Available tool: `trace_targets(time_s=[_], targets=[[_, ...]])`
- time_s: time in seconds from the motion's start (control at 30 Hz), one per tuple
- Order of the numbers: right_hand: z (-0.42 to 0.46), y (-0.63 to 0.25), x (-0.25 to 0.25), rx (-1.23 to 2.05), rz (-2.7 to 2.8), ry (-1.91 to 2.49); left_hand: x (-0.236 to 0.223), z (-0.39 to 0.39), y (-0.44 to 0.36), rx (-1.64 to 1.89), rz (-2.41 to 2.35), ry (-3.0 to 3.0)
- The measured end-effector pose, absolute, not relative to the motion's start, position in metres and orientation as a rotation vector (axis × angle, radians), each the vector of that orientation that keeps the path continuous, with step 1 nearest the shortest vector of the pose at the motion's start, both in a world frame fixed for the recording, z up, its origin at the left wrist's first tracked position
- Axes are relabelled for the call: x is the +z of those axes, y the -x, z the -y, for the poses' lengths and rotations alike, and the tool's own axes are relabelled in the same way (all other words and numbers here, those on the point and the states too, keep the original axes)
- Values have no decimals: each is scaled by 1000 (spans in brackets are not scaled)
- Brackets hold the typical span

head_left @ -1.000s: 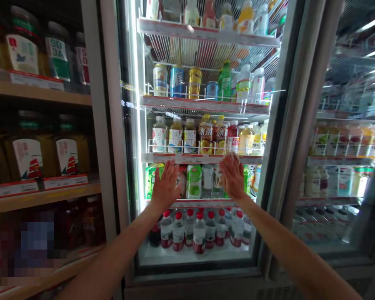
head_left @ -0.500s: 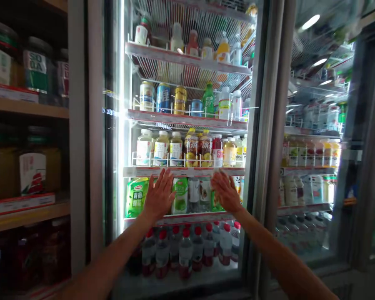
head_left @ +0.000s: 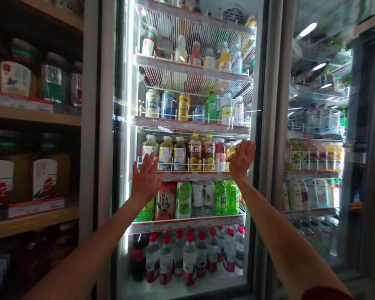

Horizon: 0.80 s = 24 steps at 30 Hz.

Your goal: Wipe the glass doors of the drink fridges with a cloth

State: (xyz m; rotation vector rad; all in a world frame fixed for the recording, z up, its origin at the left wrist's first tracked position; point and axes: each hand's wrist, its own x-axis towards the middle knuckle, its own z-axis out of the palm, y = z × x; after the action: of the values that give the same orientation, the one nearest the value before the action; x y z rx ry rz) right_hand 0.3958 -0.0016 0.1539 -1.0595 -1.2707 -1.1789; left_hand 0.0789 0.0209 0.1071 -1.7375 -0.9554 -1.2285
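Left hand [head_left: 146, 182] unclenched, fingers spread, before white-capped bottles [head_left: 165, 156] on a cooler shelf [head_left: 193, 176]; right hand [head_left: 243, 160], fingers bent, cannot tell whether gripping anything, in front of same shelf's right end, near metal frame [head_left: 272, 125]. Green drinks [head_left: 220, 199] 1 shelf lower, red-capped bottles [head_left: 189, 258] at bottom

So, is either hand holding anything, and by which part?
The left hand is spread, holding nothing. The right hand is curled, palm hidden: any hold cannot be told.
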Motion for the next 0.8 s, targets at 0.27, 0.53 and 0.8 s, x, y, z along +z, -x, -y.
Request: trace_targets(time_s=[0.27,0.53,0.8], targets=[[-1,-359,153,-1264,1760,864,113,-23,-64,-1243,954,1774],[-14,-274,157,-1048,1781,738,125,-8,-106,-1636,569,1949],[0,-283,124,-881,1759,507,120,-10,-175,-1628,727,1974]])
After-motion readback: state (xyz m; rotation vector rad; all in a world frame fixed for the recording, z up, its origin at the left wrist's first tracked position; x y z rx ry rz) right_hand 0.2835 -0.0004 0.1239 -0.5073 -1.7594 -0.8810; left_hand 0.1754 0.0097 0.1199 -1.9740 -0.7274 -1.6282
